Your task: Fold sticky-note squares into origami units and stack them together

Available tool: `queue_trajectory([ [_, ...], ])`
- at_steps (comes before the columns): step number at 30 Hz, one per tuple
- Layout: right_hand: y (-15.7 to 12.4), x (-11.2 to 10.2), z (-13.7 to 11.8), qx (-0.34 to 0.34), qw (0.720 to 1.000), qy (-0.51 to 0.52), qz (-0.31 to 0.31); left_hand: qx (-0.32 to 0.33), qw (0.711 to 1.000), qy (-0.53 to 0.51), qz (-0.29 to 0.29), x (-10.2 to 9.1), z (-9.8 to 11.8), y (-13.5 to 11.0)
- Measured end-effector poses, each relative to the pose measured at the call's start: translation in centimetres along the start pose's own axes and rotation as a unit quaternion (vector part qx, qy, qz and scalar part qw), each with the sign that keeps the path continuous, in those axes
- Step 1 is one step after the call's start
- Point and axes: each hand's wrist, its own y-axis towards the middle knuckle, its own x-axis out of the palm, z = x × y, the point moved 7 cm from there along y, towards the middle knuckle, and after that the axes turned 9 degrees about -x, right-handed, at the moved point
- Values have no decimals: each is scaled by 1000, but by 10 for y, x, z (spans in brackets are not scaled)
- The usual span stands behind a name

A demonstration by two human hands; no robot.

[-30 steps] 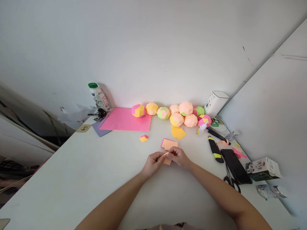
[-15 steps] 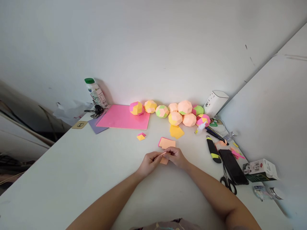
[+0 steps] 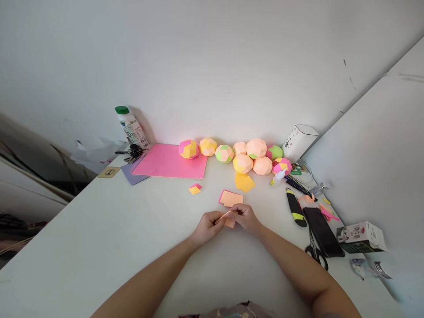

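Observation:
Between both hands is a small peach paper sheet [image 3: 230, 222], partly hidden by the fingers. My left hand [image 3: 209, 226] pinches its left edge, and my right hand [image 3: 245, 218] grips the right side with thumb and fingertips. Just beyond the hands lies a stack of peach and pink paper pieces [image 3: 232, 198]. Yellow paper pieces [image 3: 244, 182] rest behind that stack. Farther left, a small folded pink and yellow paper unit [image 3: 195, 189] sits on the white table [image 3: 149, 238].
Several faceted paper balls [image 3: 243, 163] line the wall, one on a pink board [image 3: 168, 163]. At right lie a glue bottle [image 3: 278, 176], box cutter [image 3: 296, 207], scissors [image 3: 316, 256], black phone [image 3: 323, 232] and milk carton [image 3: 361, 237]. A green-capped bottle [image 3: 131, 127] and keys [image 3: 133, 153] are back left.
My hands have shifted slightly to the right with the peach sheet, its lower part now tilted a little differently. The view has moved marginally; everything else stays in place.

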Motion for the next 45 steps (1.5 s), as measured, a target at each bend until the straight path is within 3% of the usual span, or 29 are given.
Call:
queue_trajectory([
  [45,8,4,7,33,998,49,-10,-16,1000,7,16,-4,-4,-1],
])
